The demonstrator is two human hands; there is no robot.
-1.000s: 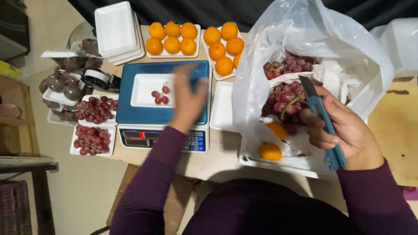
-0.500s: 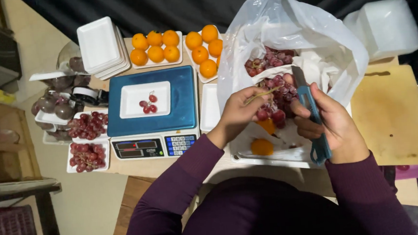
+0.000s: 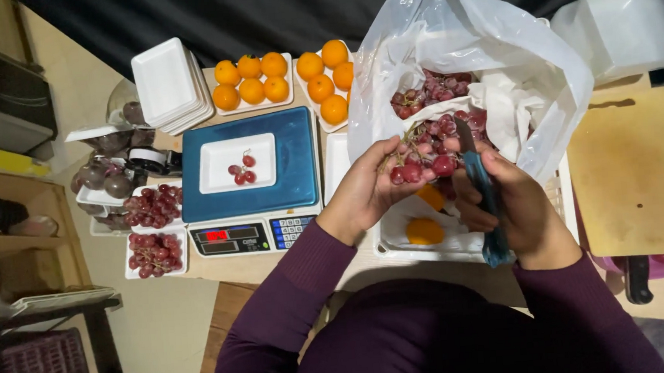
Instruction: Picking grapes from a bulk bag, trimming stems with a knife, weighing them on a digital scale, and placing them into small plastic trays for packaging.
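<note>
My left hand point(image 3: 374, 184) holds a small bunch of red grapes point(image 3: 415, 166) by its stem, just in front of an open white plastic bag point(image 3: 493, 61) full of red grapes. My right hand point(image 3: 521, 206) grips blue-handled scissors point(image 3: 486, 200), whose blades point up at the bunch. Left of my hands stands a blue weighing scale point(image 3: 300, 173) carrying a white foam tray point(image 3: 219, 166) with a few loose grapes point(image 3: 240, 171).
Two trays of oranges point(image 3: 252, 80) sit behind the scale, beside a stack of empty white trays point(image 3: 166, 81). Filled grape trays point(image 3: 151, 236) lie at the left. A wooden cutting board point(image 3: 634, 168) lies at the right. An orange point(image 3: 424, 231) rests in the white basket.
My left hand left the scale tray, moved right to the bag and took hold of a grape bunch. The scissors in my right hand came closer to the bunch.
</note>
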